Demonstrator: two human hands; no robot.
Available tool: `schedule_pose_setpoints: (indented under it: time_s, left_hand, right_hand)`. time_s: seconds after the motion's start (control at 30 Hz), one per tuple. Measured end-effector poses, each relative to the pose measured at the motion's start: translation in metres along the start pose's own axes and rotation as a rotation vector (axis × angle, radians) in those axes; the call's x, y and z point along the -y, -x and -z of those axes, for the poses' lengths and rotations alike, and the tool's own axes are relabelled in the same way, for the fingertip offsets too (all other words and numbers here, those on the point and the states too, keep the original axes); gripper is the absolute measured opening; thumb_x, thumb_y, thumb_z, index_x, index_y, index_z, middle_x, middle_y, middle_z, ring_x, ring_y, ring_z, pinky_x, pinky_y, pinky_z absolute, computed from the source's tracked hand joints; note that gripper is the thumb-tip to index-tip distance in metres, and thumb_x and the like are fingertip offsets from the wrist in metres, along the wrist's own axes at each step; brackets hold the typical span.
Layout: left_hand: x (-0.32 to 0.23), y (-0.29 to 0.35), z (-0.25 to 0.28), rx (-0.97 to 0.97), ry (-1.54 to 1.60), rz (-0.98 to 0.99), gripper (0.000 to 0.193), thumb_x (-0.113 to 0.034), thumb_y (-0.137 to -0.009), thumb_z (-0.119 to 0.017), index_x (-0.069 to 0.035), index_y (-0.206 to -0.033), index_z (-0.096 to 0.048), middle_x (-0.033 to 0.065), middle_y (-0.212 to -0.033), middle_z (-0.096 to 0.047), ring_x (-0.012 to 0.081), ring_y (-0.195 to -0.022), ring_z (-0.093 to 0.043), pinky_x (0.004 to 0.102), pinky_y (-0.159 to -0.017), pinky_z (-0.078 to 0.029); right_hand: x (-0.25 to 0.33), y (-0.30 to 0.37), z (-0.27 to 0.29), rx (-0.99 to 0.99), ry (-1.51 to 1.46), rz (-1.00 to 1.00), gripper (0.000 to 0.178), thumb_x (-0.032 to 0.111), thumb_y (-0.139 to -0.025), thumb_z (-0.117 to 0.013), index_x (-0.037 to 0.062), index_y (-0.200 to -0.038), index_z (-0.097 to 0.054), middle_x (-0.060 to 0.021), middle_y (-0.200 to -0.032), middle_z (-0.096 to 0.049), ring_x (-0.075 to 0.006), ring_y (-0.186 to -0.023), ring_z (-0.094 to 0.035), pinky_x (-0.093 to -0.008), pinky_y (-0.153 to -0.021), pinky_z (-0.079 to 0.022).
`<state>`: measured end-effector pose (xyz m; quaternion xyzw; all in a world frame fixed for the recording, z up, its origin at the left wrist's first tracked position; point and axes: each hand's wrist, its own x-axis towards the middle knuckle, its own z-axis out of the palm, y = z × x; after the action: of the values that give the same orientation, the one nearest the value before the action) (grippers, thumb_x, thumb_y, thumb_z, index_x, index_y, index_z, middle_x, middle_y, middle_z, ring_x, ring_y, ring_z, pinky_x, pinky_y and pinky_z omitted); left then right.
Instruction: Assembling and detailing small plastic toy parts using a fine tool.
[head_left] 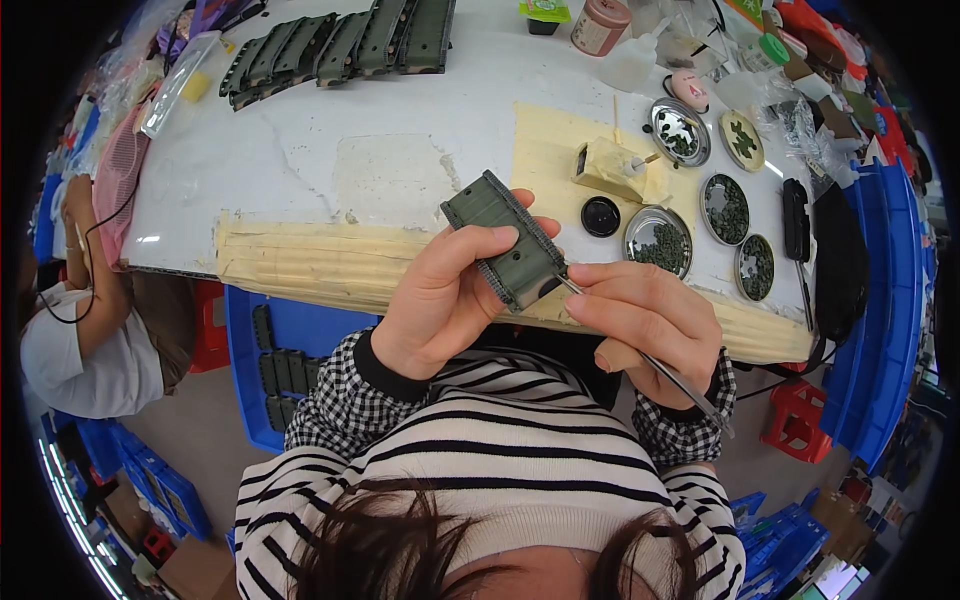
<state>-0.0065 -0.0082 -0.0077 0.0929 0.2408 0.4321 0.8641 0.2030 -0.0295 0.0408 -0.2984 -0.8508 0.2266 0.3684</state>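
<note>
My left hand [440,290] grips a dark green, camouflage-patterned rectangular plastic part [505,240] with ridged long edges, tilted above the table's near edge. The thumb lies across its upper face and fingertips show behind its far edge. Pinched in my right hand [650,315] is a slim metal tool [685,385], whose tip is at the part's near right edge. Whether the tip touches the part I cannot tell. A tan wrap covers one finger of this hand. Closest to my right hand stands a round metal dish [658,243] of small dark green pieces, beside a black round lid [601,216].
Several similar green parts [350,45] lie at the back left. More dishes [725,209] of small pieces, a tape-covered block [610,170] and a black-handled tool [796,220] are at right. A blue bin [250,350] holds green parts below. Another person [90,320] sits at left.
</note>
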Motion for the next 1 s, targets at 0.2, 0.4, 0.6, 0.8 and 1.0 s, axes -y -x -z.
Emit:
schedule_pose_setpoints:
  time_s: [0.2,0.4,0.6,0.8,1.0]
  left_hand:
    - [0.0,-0.001,0.002,0.022,0.003,0.016,0.038,-0.01,-0.092,-0.054,-0.003,-0.128,-0.046,0.016,-0.116,-0.06,0.0231,-0.103,-0.063,0.0367,-0.09,-0.053]
    - [0.0,-0.001,0.003,0.029,0.011,0.023,0.038,-0.009,-0.092,-0.054,-0.003,-0.128,-0.046,0.0162,-0.116,-0.06,0.0234,-0.103,-0.063,0.0369,-0.089,-0.054]
    - [0.0,0.0,-0.004,0.006,-0.047,-0.005,0.042,-0.009,-0.09,-0.053,0.001,-0.13,-0.046,0.0174,-0.113,-0.06,0.0262,-0.103,-0.062,0.0393,-0.091,-0.052]
    - [-0.009,0.002,-0.003,-0.005,-0.206,-0.113,0.045,-0.007,-0.09,-0.053,0.0,-0.133,-0.042,0.0187,-0.114,-0.061,0.0275,-0.104,-0.062,0.04,-0.092,-0.052]
    - [-0.006,-0.001,-0.004,-0.04,-0.237,-0.101,0.042,-0.003,-0.091,-0.057,-0.002,-0.131,-0.042,0.0181,-0.117,-0.06,0.0274,-0.111,-0.06,0.0397,-0.093,-0.053]
  right_hand:
    - [0.0,0.001,0.0,0.013,-0.007,0.006,0.033,0.018,-0.08,-0.068,-0.0049,-0.105,-0.065,-0.0188,-0.099,-0.065,-0.0341,-0.094,-0.067,-0.0373,-0.078,-0.054]
    - [-0.001,0.001,0.0,0.017,-0.003,0.02,0.034,0.021,-0.082,-0.067,-0.0046,-0.104,-0.065,-0.0182,-0.098,-0.066,-0.0339,-0.093,-0.067,-0.037,-0.076,-0.054]
    - [-0.002,0.006,0.0,-0.088,-0.054,-0.011,0.03,0.017,-0.079,-0.073,-0.0035,-0.1,-0.068,-0.0159,-0.094,-0.067,-0.0288,-0.088,-0.068,-0.0343,-0.074,-0.055]
    - [-0.025,0.042,0.013,-0.547,-0.032,-0.275,0.03,0.021,-0.099,-0.051,-0.0037,-0.096,-0.067,-0.013,-0.085,-0.067,-0.0236,-0.078,-0.061,-0.0312,-0.073,-0.048]
    - [-0.047,0.06,0.014,-0.363,0.242,-0.449,0.012,0.008,-0.09,-0.061,-0.0007,-0.094,-0.068,-0.0086,-0.081,-0.065,-0.0225,-0.081,-0.055,-0.0312,-0.071,-0.044]
